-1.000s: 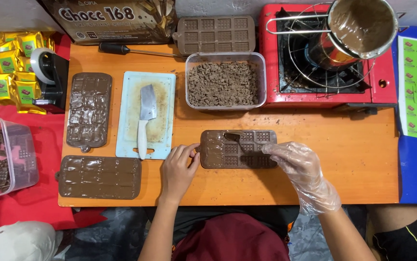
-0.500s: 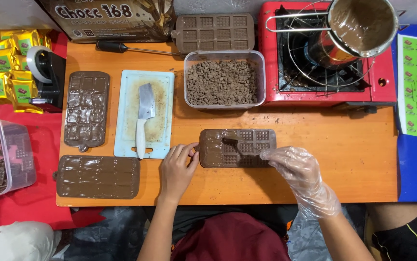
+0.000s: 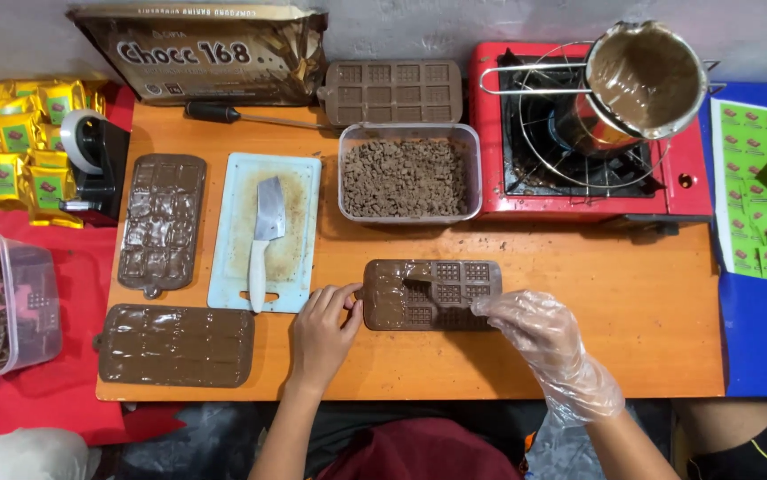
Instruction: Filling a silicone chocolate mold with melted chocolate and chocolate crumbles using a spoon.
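free: bare table (image 3: 632, 311) right of mould (image 3: 432, 295) | blocked: crumb tub (image 3: 408, 173) behind

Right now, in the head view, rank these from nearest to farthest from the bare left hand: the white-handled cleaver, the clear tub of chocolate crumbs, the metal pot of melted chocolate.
Measured from the bare left hand:
1. White-handled cleaver, on the cutting board just up-left.
2. Clear tub of chocolate crumbs, farther up the table.
3. Metal pot of melted chocolate, on the red stove, far right.
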